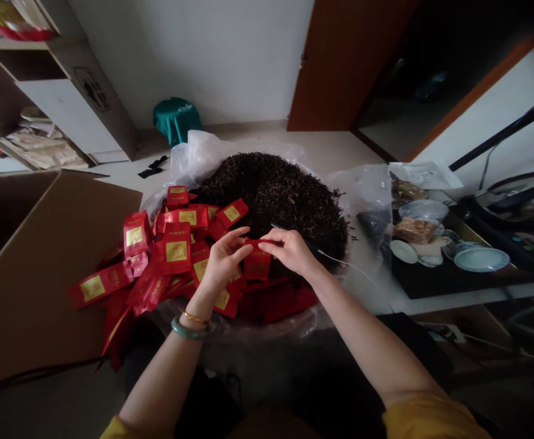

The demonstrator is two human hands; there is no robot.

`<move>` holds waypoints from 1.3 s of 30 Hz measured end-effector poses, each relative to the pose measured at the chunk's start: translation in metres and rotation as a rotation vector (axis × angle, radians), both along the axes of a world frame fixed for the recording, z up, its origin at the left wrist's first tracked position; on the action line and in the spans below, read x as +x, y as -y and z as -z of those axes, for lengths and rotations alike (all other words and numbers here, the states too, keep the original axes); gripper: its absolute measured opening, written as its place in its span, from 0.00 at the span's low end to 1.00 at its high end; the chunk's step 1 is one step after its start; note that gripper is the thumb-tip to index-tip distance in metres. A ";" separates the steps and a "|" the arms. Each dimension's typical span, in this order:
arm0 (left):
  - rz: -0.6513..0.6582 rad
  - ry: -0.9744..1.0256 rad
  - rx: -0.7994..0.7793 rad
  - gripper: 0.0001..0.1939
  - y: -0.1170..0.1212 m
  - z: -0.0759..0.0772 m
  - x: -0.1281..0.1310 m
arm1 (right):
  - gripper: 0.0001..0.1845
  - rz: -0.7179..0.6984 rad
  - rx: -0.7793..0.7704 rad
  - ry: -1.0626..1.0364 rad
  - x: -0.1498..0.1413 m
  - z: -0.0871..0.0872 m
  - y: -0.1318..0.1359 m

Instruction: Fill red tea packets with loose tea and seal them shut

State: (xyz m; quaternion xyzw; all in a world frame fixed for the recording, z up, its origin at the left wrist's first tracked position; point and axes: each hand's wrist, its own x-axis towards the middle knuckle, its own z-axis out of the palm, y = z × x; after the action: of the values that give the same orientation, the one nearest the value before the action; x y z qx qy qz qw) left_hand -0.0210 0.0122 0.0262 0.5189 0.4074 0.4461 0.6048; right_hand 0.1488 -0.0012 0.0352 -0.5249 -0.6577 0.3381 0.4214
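A small red packet (256,262) hangs upright between my hands over the near side of a heap of dark loose tea leaves (285,189). My left hand (225,255), with a jade bangle and a gold bracelet at the wrist, pinches its upper left corner. At its upper right corner, my right hand (289,249) has thumb and fingers closed on the edge. A thin dark sliver shows above the right fingers; I cannot make out what it is. More red packets with gold labels (177,249) lie piled left of my left hand.
Clear plastic sheeting (363,189) spreads around the tea. An open cardboard box (61,256) stands at the left. On the right, a dark tray (413,280) carries dishes and a pale green-white bowl (481,259). A green-covered bin (177,119) is by the wall.
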 end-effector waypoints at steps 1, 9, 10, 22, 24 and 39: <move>0.040 0.026 -0.045 0.24 0.001 0.002 0.001 | 0.07 0.002 0.011 -0.004 -0.001 0.000 0.000; 0.259 0.077 -0.301 0.20 0.006 0.006 0.005 | 0.07 -0.009 0.037 0.032 0.001 -0.001 0.002; 0.260 0.085 -0.300 0.20 0.007 0.005 0.006 | 0.07 -0.007 0.036 0.037 0.002 -0.001 0.002; 0.224 0.149 -0.419 0.23 0.012 0.012 0.016 | 0.05 -0.021 -0.009 0.074 0.000 -0.004 0.003; 0.232 0.136 -0.423 0.22 0.013 0.012 0.015 | 0.05 -0.038 -0.020 0.093 -0.001 -0.007 0.002; 0.304 0.098 -0.461 0.25 0.014 0.006 0.013 | 0.14 -0.049 -0.015 0.181 0.017 -0.003 -0.014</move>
State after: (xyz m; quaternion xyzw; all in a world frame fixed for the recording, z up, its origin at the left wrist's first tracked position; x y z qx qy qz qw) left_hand -0.0080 -0.0017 0.0201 0.4004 0.3856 0.2703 0.7861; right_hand 0.1656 0.0124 0.0380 -0.5404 -0.7032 0.3043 0.3477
